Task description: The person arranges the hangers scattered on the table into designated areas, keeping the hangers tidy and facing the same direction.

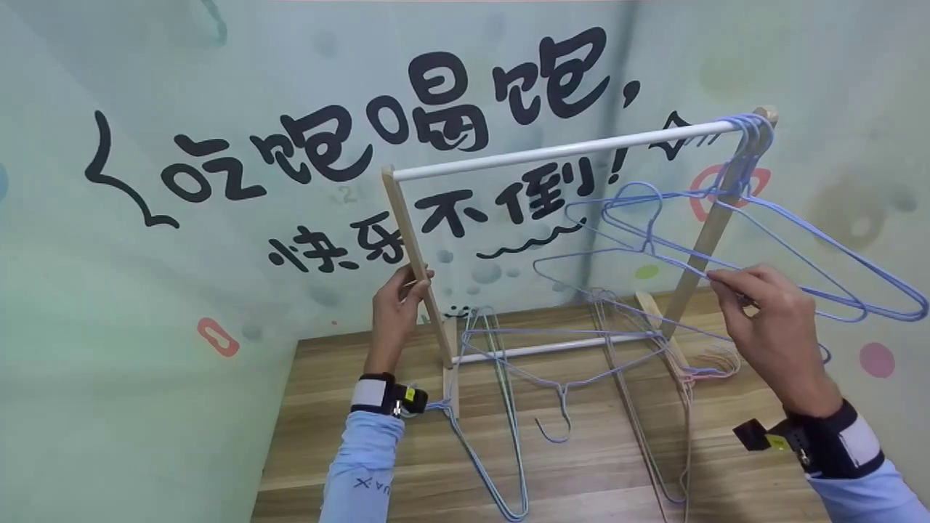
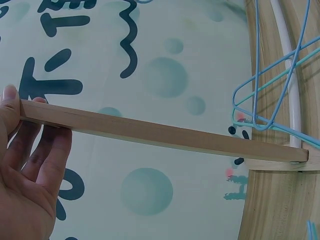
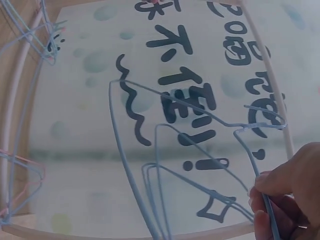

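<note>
My left hand (image 1: 397,309) grips the left wooden post (image 1: 415,225) of a small clothes rack, thumb on one side and fingers on the other, as the left wrist view shows. In my right hand (image 1: 774,330) a blue wire hanger (image 3: 172,97) is pinched by one shoulder. Its hook appears below the white top bar (image 1: 559,150) in the head view. Several blue hangers (image 1: 745,131) hang bunched at the bar's right end, beside the right post (image 1: 697,254). Part of the held hanger is hidden behind my right hand.
Blue and green hangers (image 1: 519,450) lean at the lower bar's left part. Another hanger dangles its hook (image 1: 563,418) toward the wooden surface (image 1: 567,457). Brownish hangers (image 1: 632,414) stand on the right, with pinkish ones (image 1: 716,367) nearby. Behind is a lettered wall (image 1: 218,290).
</note>
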Tool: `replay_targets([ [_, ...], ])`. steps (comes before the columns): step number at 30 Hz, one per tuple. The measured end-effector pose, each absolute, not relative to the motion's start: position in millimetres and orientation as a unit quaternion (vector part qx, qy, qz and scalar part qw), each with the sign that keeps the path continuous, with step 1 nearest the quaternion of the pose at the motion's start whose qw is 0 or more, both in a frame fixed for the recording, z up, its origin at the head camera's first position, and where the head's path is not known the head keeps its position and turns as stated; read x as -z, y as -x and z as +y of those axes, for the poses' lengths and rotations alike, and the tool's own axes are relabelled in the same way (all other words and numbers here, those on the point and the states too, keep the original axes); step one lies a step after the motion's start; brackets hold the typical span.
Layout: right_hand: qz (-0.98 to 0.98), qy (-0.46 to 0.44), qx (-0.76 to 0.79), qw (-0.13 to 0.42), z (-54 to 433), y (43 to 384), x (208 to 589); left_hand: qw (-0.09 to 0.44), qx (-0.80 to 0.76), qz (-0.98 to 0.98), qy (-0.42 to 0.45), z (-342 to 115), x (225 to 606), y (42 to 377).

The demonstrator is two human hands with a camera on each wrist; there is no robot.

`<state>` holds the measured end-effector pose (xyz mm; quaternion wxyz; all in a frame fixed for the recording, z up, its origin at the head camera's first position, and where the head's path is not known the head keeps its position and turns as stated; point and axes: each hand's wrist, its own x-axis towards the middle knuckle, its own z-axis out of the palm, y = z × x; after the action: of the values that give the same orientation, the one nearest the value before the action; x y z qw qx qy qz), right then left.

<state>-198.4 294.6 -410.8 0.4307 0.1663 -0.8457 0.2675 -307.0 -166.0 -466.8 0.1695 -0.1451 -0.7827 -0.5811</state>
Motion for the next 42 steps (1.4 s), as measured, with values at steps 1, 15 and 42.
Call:
replay_targets([
  [1, -0.845, -0.161, -0.269, 0.434, 294.3, 197.3, 408.3, 0.169, 0.581, -0.782, 0.146, -165.9, 466.8, 306.9],
  [15, -0.827, -0.117, -0.276, 0.476, 309.2, 189.5, 384.8, 0.173, 0.578, -0.784, 0.149, -165.1, 468.5, 307.7],
  [42, -0.808, -0.043, -0.285, 0.514, 321.4, 200.8, 369.0, 0.172, 0.577, -0.784, 0.149, -165.0, 466.3, 307.6],
])
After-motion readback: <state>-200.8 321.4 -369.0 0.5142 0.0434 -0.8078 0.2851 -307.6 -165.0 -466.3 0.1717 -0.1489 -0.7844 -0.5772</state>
